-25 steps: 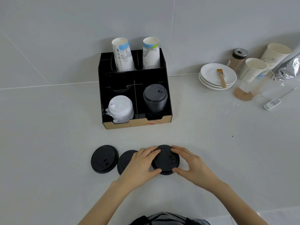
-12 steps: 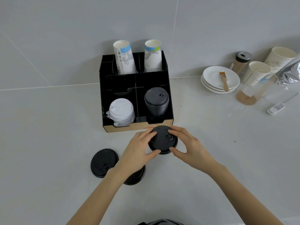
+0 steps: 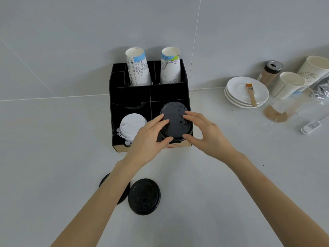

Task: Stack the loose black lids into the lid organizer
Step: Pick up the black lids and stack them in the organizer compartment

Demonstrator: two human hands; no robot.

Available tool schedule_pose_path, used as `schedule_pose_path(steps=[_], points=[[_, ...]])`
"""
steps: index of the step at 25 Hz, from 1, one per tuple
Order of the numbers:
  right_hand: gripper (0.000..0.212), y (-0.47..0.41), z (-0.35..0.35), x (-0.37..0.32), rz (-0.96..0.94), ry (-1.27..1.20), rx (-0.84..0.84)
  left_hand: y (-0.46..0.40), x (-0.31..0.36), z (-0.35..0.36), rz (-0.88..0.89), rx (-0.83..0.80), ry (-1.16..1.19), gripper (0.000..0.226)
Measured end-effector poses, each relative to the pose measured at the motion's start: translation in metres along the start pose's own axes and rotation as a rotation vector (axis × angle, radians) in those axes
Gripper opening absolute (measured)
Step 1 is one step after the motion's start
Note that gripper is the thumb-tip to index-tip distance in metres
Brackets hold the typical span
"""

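Both hands hold a black lid [image 3: 175, 125] by its rim, over the front right compartment of the black lid organizer [image 3: 131, 93]. My left hand [image 3: 148, 138] grips its left edge, my right hand [image 3: 204, 132] its right edge. Just behind it the top of the black lid stack [image 3: 173, 107] in that compartment shows. White lids [image 3: 131, 124] fill the front left compartment. Two loose black lids lie on the counter near me: one [image 3: 144, 196] in full view, the other [image 3: 105, 179] mostly hidden under my left forearm.
Two printed paper cups [image 3: 138, 67] stand in the organizer's back slots. To the right are stacked white saucers [image 3: 247, 91] with a brush [image 3: 251, 93], a shaker jar [image 3: 270, 71], white cups [image 3: 289, 84], a glass [image 3: 283, 107], a foil bag and a white thermometer [image 3: 310, 126].
Both hands lifted the black lid off the counter and carried it away from me, up to the organizer's front right compartment. The other two lids stayed on the counter.
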State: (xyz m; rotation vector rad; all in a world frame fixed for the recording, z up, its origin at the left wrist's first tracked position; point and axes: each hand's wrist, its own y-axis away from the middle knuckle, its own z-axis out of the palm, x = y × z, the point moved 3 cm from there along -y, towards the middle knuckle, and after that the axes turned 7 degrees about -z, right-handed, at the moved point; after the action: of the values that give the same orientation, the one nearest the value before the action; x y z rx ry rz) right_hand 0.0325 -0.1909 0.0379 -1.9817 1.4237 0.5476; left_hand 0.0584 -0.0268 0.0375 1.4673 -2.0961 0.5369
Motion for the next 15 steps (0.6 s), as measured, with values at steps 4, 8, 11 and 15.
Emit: schedule_pose_path(steps=[4,8,11,15], points=[[0.046,-0.019,-0.002,0.01,0.018,0.027,-0.012,-0.021,-0.001,-0.001,-0.004,0.009,-0.014,0.05],[0.045,-0.036,-0.003,0.02,0.033,0.035,-0.021,-0.043,-0.004,0.0,-0.022,-0.011,-0.034,0.049],[0.045,-0.047,-0.002,0.027,0.036,0.049,-0.034,-0.054,-0.007,0.002,-0.039,-0.013,-0.052,0.049],[0.045,-0.055,0.003,0.038,0.034,0.042,-0.042,-0.065,-0.013,0.01,-0.063,-0.029,-0.062,0.049]])
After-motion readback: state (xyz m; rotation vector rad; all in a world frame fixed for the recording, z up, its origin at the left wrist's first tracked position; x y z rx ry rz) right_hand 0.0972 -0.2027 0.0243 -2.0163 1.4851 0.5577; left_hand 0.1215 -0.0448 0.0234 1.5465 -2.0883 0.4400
